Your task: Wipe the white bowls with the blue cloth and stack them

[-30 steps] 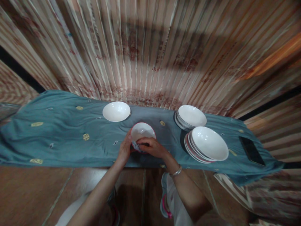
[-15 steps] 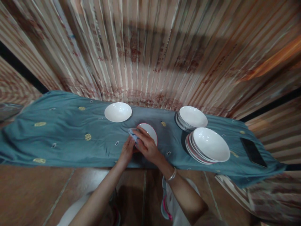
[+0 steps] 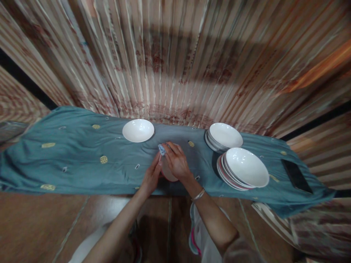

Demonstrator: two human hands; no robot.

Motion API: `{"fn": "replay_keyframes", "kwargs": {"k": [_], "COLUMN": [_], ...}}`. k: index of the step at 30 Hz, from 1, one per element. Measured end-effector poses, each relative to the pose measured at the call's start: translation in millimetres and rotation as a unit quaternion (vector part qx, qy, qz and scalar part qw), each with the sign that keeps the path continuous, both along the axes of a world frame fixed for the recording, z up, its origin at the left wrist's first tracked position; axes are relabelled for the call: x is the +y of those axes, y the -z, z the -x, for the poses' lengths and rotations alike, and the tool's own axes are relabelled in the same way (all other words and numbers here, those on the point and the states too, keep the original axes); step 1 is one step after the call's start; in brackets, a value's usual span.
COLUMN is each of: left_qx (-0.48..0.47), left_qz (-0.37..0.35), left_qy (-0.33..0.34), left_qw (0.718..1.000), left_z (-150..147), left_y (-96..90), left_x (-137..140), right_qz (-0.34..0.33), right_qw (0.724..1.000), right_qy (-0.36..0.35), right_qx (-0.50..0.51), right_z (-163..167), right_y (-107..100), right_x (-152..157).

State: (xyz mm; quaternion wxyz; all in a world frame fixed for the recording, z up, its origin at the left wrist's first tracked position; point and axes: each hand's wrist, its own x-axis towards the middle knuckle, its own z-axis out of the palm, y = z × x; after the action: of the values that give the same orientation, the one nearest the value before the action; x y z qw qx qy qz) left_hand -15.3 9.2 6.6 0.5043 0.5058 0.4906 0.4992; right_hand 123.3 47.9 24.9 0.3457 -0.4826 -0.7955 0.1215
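A white bowl with a red rim is between my hands near the table's front edge, mostly covered by them. My left hand grips its left side. Over the bowl lies my right hand, closed on a small blue-and-white cloth that touches the bowl's far rim. Behind my hands, a single white bowl rests on the table. Off to the right stand two stacks: a front stack of bowls with some red rims, its top bowl tilted, and a back stack of bowls.
A green patterned cloth covers the narrow table. A black phone lies at the right end. Pleated curtains hang right behind the table, with dark poles at both sides. My feet are on the tiled floor below.
My right hand and the cloth have moved slightly up and right, to the bowl's far rim. The bowl has tilted and my hands cover it more. The other bowls have stayed put.
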Motion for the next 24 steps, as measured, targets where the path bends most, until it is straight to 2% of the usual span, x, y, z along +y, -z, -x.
{"fn": "replay_keyframes", "kwargs": {"k": [3,8,14,17,20,24], "left_qx": [0.008,0.021,0.008,-0.016,-0.047,-0.083], "left_qz": [-0.017,-0.005,0.004,0.037,0.071,0.093], "left_qy": [0.022,0.018,0.006,-0.004,-0.004,-0.021], "left_qw": [1.000,1.000,1.000,0.999,0.996,0.992], "left_z": [1,2,2,1,0,0], "left_y": [-1.2,3.0,3.5,-0.9,-5.4,-8.6], "left_x": [-1,-1,0,-2,-3,-3], "right_qz": [-0.005,0.019,0.057,0.067,0.086,0.124], "right_qw": [1.000,0.997,0.992,0.989,0.980,0.947], "right_qy": [0.029,0.071,0.112,0.132,0.163,0.203], "right_qx": [0.007,0.001,-0.010,-0.016,-0.077,-0.216], "right_z": [-7,-21,-44,-53,-55,-52], "right_y": [2,7,28,37,35,22], "right_x": [9,22,28,26,21,12]}}
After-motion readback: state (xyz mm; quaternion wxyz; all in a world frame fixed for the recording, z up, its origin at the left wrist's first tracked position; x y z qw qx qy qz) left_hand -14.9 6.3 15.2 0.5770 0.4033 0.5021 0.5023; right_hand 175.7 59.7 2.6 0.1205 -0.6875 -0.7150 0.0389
